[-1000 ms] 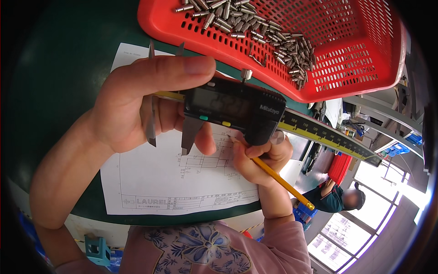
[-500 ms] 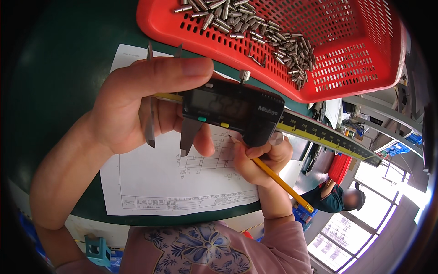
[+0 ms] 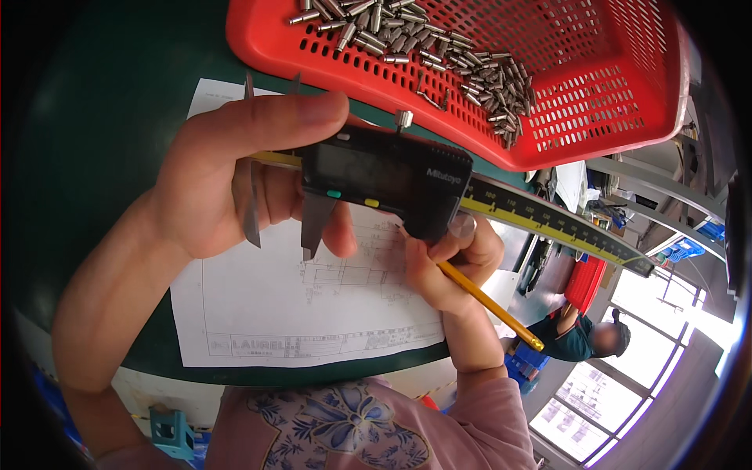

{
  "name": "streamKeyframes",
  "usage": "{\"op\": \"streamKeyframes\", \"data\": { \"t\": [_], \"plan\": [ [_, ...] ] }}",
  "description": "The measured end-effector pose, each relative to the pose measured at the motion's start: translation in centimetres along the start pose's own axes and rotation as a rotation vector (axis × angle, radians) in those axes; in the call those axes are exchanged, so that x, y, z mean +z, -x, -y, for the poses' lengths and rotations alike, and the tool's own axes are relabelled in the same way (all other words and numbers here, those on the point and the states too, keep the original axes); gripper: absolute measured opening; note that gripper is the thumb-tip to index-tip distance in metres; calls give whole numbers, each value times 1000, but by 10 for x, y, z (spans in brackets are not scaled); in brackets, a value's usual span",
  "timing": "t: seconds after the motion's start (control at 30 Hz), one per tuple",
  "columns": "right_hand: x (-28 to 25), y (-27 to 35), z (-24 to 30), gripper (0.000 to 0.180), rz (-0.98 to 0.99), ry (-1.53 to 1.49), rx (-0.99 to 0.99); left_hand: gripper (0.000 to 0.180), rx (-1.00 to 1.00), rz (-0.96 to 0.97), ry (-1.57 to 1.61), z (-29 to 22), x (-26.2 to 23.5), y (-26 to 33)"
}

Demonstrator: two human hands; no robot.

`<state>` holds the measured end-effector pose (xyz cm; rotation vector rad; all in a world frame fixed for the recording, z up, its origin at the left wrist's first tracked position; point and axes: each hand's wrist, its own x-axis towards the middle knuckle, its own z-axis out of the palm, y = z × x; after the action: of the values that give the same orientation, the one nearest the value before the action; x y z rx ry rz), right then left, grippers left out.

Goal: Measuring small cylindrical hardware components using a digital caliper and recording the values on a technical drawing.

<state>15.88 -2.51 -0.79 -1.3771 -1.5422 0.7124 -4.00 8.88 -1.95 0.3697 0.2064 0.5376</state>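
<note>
A digital caliper (image 3: 429, 178) with a black body and a long yellow-black scale lies across my left hand (image 3: 200, 176). My left thumb stretches along the top of it and the fingers curl behind. Its lower jaws stand apart, with no part visible between them. Below the caliper body, my right hand (image 3: 439, 286) pinches a yellow pencil (image 3: 493, 306). The pencil's tip points at the drawing, partly blurred, so contact is unclear. My right fingertips overlap the caliper's round wheel in view. Under both hands is a white paper drawing (image 3: 235, 301) with sketched lines and a title block.
A red perforated basket (image 3: 262, 48) stands beyond the caliper, holding many small metal pins (image 3: 399, 35). The dark green tabletop (image 3: 102, 102) extends left. At far right are a co-worker (image 3: 576, 337), a smaller red basket (image 3: 585, 286) and metal rails. A teal stool (image 3: 171, 431) sits lower left.
The caliper and left fingers have shifted slightly left. The basket also appears a little farther left and up. Digits on the caliper display, readable before, now look faint.
</note>
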Motion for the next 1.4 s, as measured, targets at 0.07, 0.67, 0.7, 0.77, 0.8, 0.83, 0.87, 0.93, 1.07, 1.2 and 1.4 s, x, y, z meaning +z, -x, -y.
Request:
{"op": "streamKeyframes", "data": {
  "t": [0.07,0.67,0.7,0.77,0.8,0.83,0.87,0.93,1.07,1.2,1.4],
  "plan": [
    [-3,2,6,26,-5,68,90,37,-2,-35,-110,-3,-2,-1],
    [16,57,94,64,-93,603,-694,50,118,-274,-395,-2,-6,-3],
    [22,57,97,60,-137,577,-681,49,117,-185,-367,-4,-7,-2],
    [32,57,105,53,-223,531,-659,38,193,-264,-322,-1,-2,-2],
    [34,58,108,50,-265,511,-650,38,187,-259,-318,0,-2,-3],
    [36,58,111,47,-307,492,-641,38,193,-267,-312,-3,-6,-5],
    [37,59,113,45,-349,466,-635,39,201,-281,-309,-4,-10,-3],
    [34,63,114,34,-352,411,-706,39,182,-281,-309,-9,-15,4],
    [-3,46,104,49,-201,947,-854,43,147,-152,-365,-2,6,-7],
    [-43,-23,92,49,-159,1289,-656,41,153,-33,-361,-2,22,1],
    [-65,-22,63,36,-61,1129,-566,58,113,-161,-513,14,83,-27]
  ]
}}
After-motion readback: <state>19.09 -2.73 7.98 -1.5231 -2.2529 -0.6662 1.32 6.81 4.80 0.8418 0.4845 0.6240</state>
